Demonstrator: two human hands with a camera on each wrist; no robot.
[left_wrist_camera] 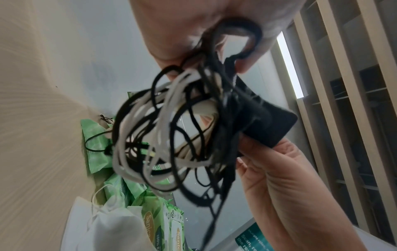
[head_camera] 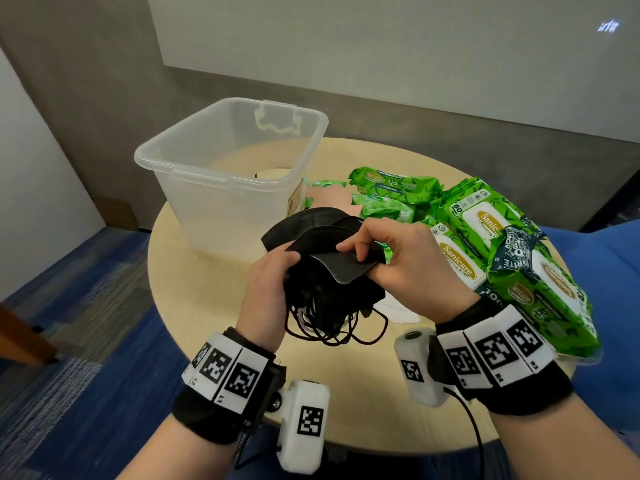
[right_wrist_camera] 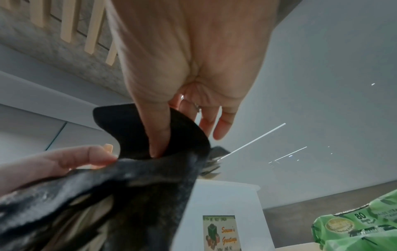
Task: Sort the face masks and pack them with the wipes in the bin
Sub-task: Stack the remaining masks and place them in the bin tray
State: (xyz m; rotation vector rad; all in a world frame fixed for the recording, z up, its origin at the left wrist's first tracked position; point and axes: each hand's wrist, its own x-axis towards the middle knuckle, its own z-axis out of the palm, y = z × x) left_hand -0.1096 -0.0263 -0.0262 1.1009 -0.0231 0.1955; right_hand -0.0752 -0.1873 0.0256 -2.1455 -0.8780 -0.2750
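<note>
Left hand is curled round a bunch of black fabric face masks, held above the round pale wood table, near its front edge. Right hand pinches the top mask of the bunch, thumb under a grey-lined flap, forefinger on top, other fingers loosely bent. A tangle of black and white ear loops hangs below the bunch.

Left wrist cam shows what the head cam mostly hides: the loops close up, white ones mixed w/ black, and a white face mask lying on the table beneath. From the head view only a corner of that white mask peeks out under the right hand. Blurry, so can't count masks in the bunch.

Right wrist cam: the thumb is tucked into a fold of the black cloth, left fingertips at its edge; a label w/ a seasonal greeting shows on the bin's side.

Clear plastic storage bin stands at the table's back left, lid off; contents hard to make out through the wall. Green wet-wipe packs are piled at right, one cut off at the table edge. A pinkish item sits btwn bin and wipes, partly hidden.
</note>
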